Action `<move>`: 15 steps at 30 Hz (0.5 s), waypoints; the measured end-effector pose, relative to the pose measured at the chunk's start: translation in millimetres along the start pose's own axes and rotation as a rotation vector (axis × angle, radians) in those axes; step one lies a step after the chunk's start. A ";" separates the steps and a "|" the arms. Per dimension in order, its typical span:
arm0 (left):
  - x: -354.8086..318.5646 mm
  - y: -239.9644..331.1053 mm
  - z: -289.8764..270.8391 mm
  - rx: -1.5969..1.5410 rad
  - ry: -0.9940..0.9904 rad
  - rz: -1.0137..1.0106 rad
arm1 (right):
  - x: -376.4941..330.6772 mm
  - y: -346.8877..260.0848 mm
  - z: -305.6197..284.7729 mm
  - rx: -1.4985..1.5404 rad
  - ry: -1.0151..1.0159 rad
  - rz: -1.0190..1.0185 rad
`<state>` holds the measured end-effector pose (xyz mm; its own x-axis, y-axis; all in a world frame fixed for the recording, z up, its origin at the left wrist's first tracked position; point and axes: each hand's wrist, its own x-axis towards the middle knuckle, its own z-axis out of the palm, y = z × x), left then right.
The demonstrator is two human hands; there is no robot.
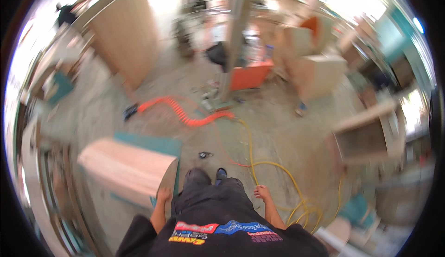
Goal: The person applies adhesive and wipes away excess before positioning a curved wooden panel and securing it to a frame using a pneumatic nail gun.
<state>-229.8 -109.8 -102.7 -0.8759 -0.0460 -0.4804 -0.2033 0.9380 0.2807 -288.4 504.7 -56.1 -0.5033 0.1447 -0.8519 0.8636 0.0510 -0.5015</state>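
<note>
My left hand [163, 195] hangs just beside the pale wooden cabinet [125, 169], fingers loosely curled, holding nothing. My right hand [262, 192] hangs loosely curled, holding nothing (yellow hose [278, 166] on the floor near it); view blurred.

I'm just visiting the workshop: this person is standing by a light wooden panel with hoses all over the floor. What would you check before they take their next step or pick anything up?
1. Left hand free: ok, it hangs empty right beside the wooden panel; whether it touches the panel, cannot tell.
2. Right hand free: ok, loosely curled and holding nothing.
3. Yellow hose away from the feet: not ok, it runs along the floor close by the right side and loops just behind.
4. Orange coiled hose out of the path: not ok, it lies across the concrete straight ahead.
5. Small dark object on the floor ahead: cannot tell what it is; blurred.
6. Footing: only one shoe shows; cannot tell.
</note>
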 end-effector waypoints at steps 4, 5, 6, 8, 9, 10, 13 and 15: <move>-0.4 70.7 -22.2 -0.783 0.105 -0.562 | 29.3 -80.4 -19.8 -0.242 0.017 0.010; -4.4 78.4 -15.9 -0.873 0.132 -0.583 | 38.0 -93.8 -24.2 -0.327 0.013 0.008; -5.5 83.1 -4.2 -0.850 0.146 -0.552 | 48.2 -109.5 -28.3 -0.398 0.022 -0.003; -6.5 87.3 20.4 -0.786 0.163 -0.496 | 68.0 -136.6 -23.3 -0.522 -0.013 0.014; -34.6 42.0 44.0 -0.664 0.274 -0.244 | 72.9 -137.5 7.4 -0.574 -0.099 0.046; -26.9 42.2 58.0 -0.752 0.207 -0.422 | 85.1 -148.8 14.4 -0.616 -0.121 0.052; -3.5 47.0 63.2 -0.914 0.108 -0.723 | 121.2 -183.2 51.8 -0.715 -0.172 0.041; 19.6 71.5 43.9 -0.896 0.193 -0.640 | 139.2 -213.5 74.9 -0.770 -0.181 -0.002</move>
<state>-242.4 -28.6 -128.5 -0.5344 -0.5576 -0.6352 -0.8147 0.1395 0.5629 -545.1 439.9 -79.0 -0.4446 -0.0157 -0.8956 0.6066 0.7304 -0.3139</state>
